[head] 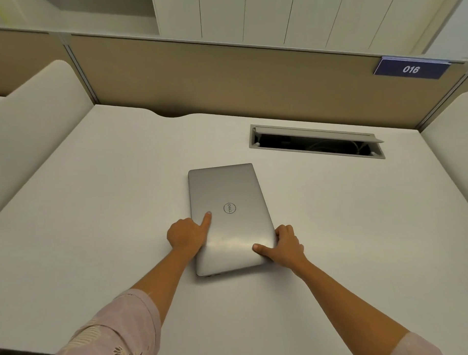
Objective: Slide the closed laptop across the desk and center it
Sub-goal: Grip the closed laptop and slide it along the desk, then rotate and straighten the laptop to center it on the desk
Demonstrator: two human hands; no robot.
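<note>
Silver closed Dell laptop (pixel 229 217) lies flat on the white counter (pixel 96 208). Left hand (pixel 185 233) grips its left edge, thumb on the lid. Right hand (pixel 285 246) clasps its right edge.

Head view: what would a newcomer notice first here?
The closed silver laptop lying turned on the white desk, both hands on it: left hand at its left edge with one finger on the lid, right hand gripping its near right corner. Behind to the right, an open cable slot and a blue 016 sign.
</note>
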